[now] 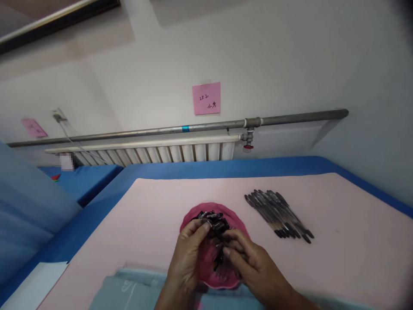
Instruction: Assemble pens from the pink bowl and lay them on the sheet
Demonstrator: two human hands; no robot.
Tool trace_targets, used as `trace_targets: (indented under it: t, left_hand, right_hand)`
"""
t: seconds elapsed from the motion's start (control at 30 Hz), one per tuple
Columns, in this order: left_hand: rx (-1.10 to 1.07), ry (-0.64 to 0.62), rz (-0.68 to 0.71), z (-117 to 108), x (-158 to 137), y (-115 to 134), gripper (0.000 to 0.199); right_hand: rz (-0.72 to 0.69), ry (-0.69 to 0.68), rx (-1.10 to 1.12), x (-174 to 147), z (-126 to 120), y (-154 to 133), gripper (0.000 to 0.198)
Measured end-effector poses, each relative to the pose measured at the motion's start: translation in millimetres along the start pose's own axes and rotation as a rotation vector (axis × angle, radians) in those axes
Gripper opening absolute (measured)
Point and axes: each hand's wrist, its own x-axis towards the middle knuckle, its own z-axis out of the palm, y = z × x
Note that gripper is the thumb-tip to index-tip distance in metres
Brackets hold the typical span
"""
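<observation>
Over a dark pink bowl (209, 282) with a wavy rim, both my hands are raised close together. A slim dark pen part (217, 232) runs between their fingertips. My left hand (189, 247) pinches its upper end with thumb and forefinger, where a small pale tip shows. My right hand (245, 258) has its thumb and fingers closed round the lower end, which they partly hide. Several short black pen pieces (211, 215) lie in the bowl beneath and behind the hands. To the right, a row of black-capped pens with clear barrels (274, 211) rests on the pink sheet.
The pink sheet (155, 215) covers a blue table (226, 169) set against the wall. Behind it are a white radiator (180, 153), a pipe and a red-handled valve (248, 147). A white paper (35, 284) lies at the lower left. Blue fabric (29, 211) hangs at the left.
</observation>
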Motion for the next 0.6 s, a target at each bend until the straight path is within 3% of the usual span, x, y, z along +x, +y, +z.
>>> trace_targets:
  t: [0.13, 0.3, 0.4, 0.5, 0.6]
  left_hand:
    - [0.08, 0.015, 0.044, -2.0, 1.6, -4.8, 0.02]
    - [0.095, 0.01, 0.062, -1.3, 1.6, -8.5, 0.021]
    - [0.07, 0.035, 0.061, 0.6, 1.1, -5.8, 0.021]
    - [0.052, 0.087, 0.079, 0.6, 1.6, -2.4, 0.021]
    - [0.033, 0.103, 0.103, -3.4, 4.1, -2.0, 0.02]
  right_hand:
    - [0.0, 0.069, -0.171, 0.3, 0.6, 1.1, 0.008]
    - [0.058, 0.072, -0.109, 1.3, -1.0, -2.2, 0.002]
    - [0.034, 0.002, -0.103, 1.6, -1.7, -2.8, 0.012]
    - [0.014, 0.018, -0.161, 1.5, -1.3, -2.3, 0.02]
    - [0.007, 0.049, -0.27, 1.3, -1.5, -1.9, 0.012]
